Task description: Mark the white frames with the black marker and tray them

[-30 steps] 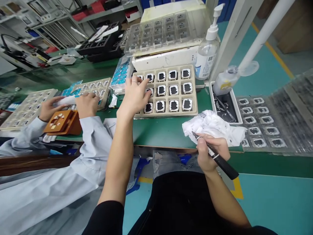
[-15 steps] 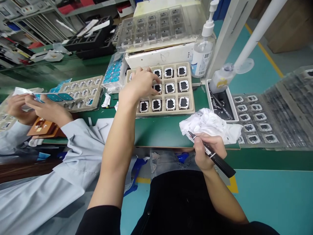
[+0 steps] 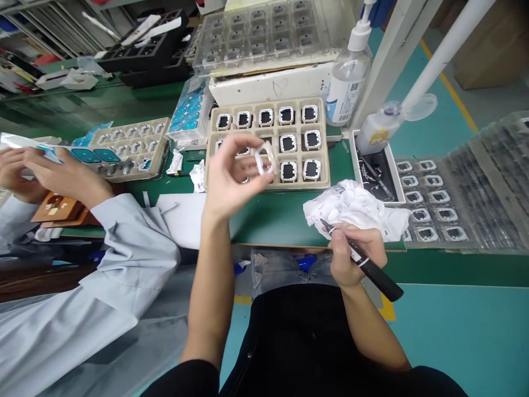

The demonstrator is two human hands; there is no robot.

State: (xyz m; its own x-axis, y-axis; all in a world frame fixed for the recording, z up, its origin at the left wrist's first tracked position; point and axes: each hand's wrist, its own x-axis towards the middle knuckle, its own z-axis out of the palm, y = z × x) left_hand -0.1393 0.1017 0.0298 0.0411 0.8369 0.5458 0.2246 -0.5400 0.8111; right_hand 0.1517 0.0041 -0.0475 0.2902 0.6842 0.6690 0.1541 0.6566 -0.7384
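Note:
Between thumb and fingers, my left hand [image 3: 233,179] pinches a small silvery-white watch-case frame [image 3: 265,158], tilted and raised over the front of the beige tray [image 3: 328,160]. More such frames with dark middles sit in the tray's compartments, and the one in the middle row behind my hand is vacant. A black marker pen [image 3: 366,264] lies in the grip of my right hand [image 3: 355,251], its dark tip bare and pointing up-left. That hand is just in front of a crumpled white cloth [image 3: 355,212] at the bench's edge.
A pump bottle [image 3: 346,82] stands behind the tray's right end. Right of it, a small box [image 3: 400,193] holds another bottle [image 3: 377,132]. Clear trays of frames [image 3: 438,212] lie far right. At left, a co-worker's hands [image 3: 70,176] hold a strip of blue pieces [image 3: 93,154].
My left hand has lifted a watch-case frame out of the tray's middle row and drawn it nearer to me. My right hand keeps the marker almost in place.

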